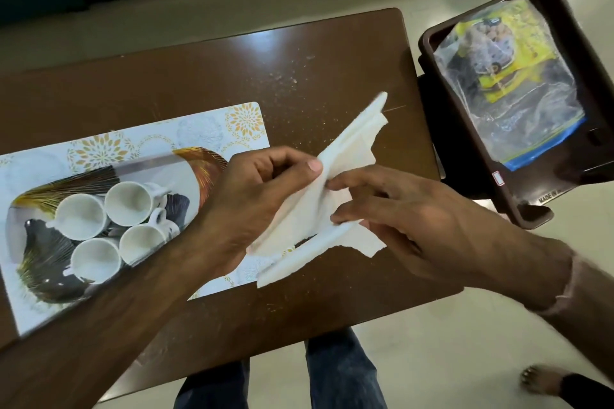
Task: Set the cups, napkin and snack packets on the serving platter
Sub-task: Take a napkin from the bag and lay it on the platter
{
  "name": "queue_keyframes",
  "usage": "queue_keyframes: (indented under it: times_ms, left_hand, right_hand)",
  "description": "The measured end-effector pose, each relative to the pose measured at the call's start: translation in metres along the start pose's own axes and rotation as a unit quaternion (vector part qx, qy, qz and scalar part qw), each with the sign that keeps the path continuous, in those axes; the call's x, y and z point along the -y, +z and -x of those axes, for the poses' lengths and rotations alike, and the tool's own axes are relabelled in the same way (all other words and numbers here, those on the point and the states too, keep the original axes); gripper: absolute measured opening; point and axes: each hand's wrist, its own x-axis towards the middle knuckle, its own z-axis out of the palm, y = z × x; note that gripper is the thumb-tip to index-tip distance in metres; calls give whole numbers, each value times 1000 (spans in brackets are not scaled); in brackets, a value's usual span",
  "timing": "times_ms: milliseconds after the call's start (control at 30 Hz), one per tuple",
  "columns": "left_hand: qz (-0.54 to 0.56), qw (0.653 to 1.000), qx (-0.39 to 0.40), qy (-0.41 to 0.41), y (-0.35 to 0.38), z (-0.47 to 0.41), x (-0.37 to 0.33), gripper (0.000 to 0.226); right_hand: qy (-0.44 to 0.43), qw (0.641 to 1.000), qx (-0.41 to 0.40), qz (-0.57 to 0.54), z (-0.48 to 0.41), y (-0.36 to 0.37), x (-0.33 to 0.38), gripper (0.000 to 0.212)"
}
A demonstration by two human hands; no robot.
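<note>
Both hands hold the crumpled white paper napkin (319,189) in the air over the near right corner of the long rectangular patterned serving platter (212,129): the left hand (262,189) pinches its upper fold between thumb and fingers, the right hand (408,219) grips its lower edge with fingers curled. The napkin's long axis runs diagonally, far end pointing away from the platter. Four white ceramic cups (109,226) already stand clustered on the platter's left part on the brown wooden surface (299,53). The snack packets (511,76) lie in a brown plastic tray (442,33) well right of the platter, nearer the right hand.
</note>
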Motion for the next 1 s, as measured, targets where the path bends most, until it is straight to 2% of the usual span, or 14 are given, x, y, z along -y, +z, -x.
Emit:
queue_keyframes:
  times_ms: [133, 233, 300, 367, 433, 533, 633, 733, 800, 833, 900, 1000]
  left_hand:
    - [69, 996, 14, -49, -2, 1, -1, 13]
    - [115, 990, -5, -87, -6, 1, 1, 15]
    - [82, 994, -25, -70, -8, 2, 5, 15]
    - [-14, 999, -47, -14, -13, 5, 9, 9]
    - [-80, 996, -33, 19, -18, 9, 14, 7]
    - [-90, 995, 14, 37, -26, 13, 18, 9]
    - [-26, 998, 41, 39, -35, 23, 18, 11]
    - [84, 994, 62, 27, -48, 35, 20, 27]
    - [156, 983, 96, -3, -57, 39, 23, 27]
    - [141, 984, 104, -6, -61, 40, 25, 27]
    - [75, 991, 114, -6, -69, 41, 28, 43]
    - [47, 994, 101, -8, -79, 42, 36, 51]
  right_hand:
    - [-12, 1000, -12, -9, -4, 3, 7, 31]
    - [-12, 1000, -13, -11, -7, 3, 8, 31]
    - [-1, 999, -32, -35, -10, 1, 8, 25]
    - [37, 993, -66, -94, -16, -3, 12, 20]
    - [84, 981, -88, -153, -27, -8, 16, 18]
    - [134, 973, -85, -170, -48, -9, 14, 13]
    - [165, 971, -78, -156, -64, -7, 13, 15]
    - [174, 969, -78, -155, -73, -3, 16, 13]
    - [175, 970, -70, -152, -77, 1, 18, 13]
    - [173, 972, -59, -148, -79, 3, 19, 13]
    - [160, 977, -24, -135, -84, 3, 19, 15]
    - [99, 988, 53, -110, -93, -5, 20, 19]
